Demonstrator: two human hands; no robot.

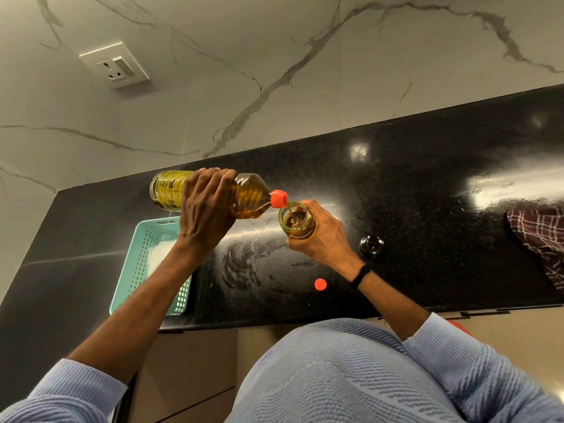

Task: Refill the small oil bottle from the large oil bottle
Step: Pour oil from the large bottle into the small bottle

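Left hand (204, 209) grips tilted large oil bottle (244, 195), right hand (323, 236) holds small oil bottle (297, 219); overtilting risks overflow onto tabletop (427, 184).

One wide-angle view, worn on the person's head, faces forward and steeply down over the chest (335, 377). It sits near the left hand (207, 209) and right hand (323, 236) above the black worktop (427, 184), with the marbled wall (274, 56) beyond.

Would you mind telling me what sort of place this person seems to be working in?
Most likely a home kitchen: a polished black stone counter beneath a marble-patterned wall, a wall socket, and a large oil bottle pouring into a small oil bottle.
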